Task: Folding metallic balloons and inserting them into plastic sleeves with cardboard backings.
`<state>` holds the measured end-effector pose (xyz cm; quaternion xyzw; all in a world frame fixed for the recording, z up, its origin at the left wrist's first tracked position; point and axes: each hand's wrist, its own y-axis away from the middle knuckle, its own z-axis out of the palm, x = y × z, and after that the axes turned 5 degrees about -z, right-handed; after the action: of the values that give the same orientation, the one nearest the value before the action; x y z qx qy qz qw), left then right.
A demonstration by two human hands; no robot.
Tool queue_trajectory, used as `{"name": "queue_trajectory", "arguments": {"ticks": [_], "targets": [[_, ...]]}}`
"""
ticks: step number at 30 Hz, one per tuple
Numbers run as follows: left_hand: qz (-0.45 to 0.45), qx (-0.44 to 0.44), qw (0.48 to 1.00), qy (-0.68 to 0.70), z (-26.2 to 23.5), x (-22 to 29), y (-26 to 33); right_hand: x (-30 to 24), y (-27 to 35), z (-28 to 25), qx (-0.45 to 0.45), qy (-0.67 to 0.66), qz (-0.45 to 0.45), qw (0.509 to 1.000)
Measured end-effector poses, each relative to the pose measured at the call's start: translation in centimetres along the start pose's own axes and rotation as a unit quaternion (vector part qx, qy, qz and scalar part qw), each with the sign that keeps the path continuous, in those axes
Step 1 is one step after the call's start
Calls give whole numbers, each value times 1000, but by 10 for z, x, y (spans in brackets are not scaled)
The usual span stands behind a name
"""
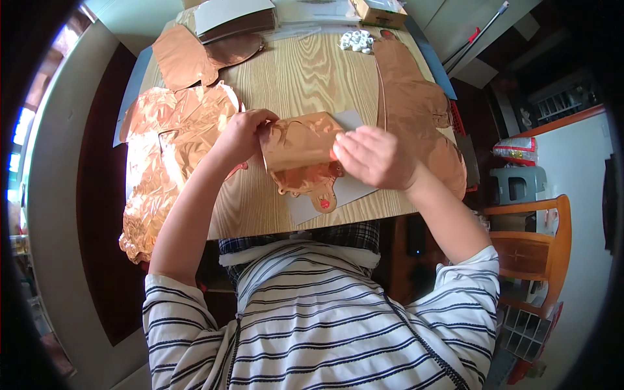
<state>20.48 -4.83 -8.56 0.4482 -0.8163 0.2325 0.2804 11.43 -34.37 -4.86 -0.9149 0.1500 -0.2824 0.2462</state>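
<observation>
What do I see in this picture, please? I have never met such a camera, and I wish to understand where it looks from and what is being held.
There is no machine here, only a person's two bare hands. The view comes from the left one of two wide fisheye cameras worn on the head, looking down, so straight edges look bent. The right hand pinches the right side of a copper-coloured foil piece; the left hand is at its left edge, its grip partly hidden. Beneath lies a pale grey sheet on a wood-grain table. Wrinkled shiny foil lies at left, smoother foil at right, and small white pieces sit toward the far side.
</observation>
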Motion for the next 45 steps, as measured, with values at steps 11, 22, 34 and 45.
{"name": "queue_trajectory", "arguments": {"ticks": [11,22,34,45], "targets": [[-122,-298,946,43,-40,19,-18,-40,16,13,-37,-37,-8,999],[-288,-359,881,109,-51,2,-36,-42,19,5,-94,-54,-11,994],[183,-17,969,-168,38,48,-12,-42,13,2,-134,-70,5,988],[-170,-220,956,-91,9,87,-40,-46,22,1,-102,-77,27,991]]}}
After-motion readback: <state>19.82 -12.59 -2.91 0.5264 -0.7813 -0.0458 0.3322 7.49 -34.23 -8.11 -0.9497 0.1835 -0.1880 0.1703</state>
